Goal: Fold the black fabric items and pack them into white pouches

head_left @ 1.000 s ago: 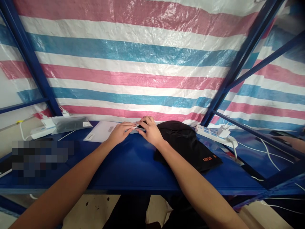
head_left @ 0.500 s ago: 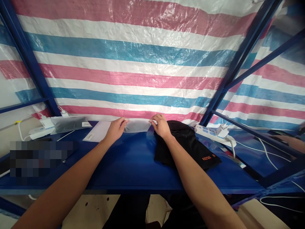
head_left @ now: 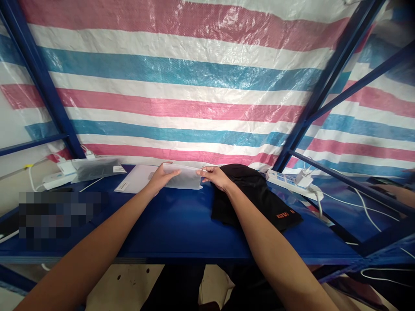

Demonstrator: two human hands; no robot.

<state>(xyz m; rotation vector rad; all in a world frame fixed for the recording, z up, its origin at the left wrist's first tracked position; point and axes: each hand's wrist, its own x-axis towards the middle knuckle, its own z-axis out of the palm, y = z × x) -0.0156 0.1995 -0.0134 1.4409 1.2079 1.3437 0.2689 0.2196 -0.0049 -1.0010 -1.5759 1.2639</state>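
A translucent frosted plastic bag (head_left: 184,178) is held up between my two hands above the back of the blue table. My left hand (head_left: 161,178) pinches its left side, thumb in front. At its right upper edge, my right hand (head_left: 218,176) grips with thumb and fingers closed. Just under and beside my right wrist lies a folded black garment (head_left: 259,194) with orange lettering near its lower edge. Behind my left hand, another frosted bag (head_left: 133,178) with a white label lies flat on the table.
A grey packaged item (head_left: 99,169) with a label sits at the back left beside a white power strip (head_left: 58,179). Another power strip (head_left: 288,181) with cables lies at right. Blue metal posts (head_left: 301,116) frame the blue table (head_left: 175,229); a striped tarp (head_left: 181,99) hangs behind.
The bag has been tilted up and its front face now shows more. My left hand has turned, with its thumb across the front; my right hand has moved slightly lower and left.
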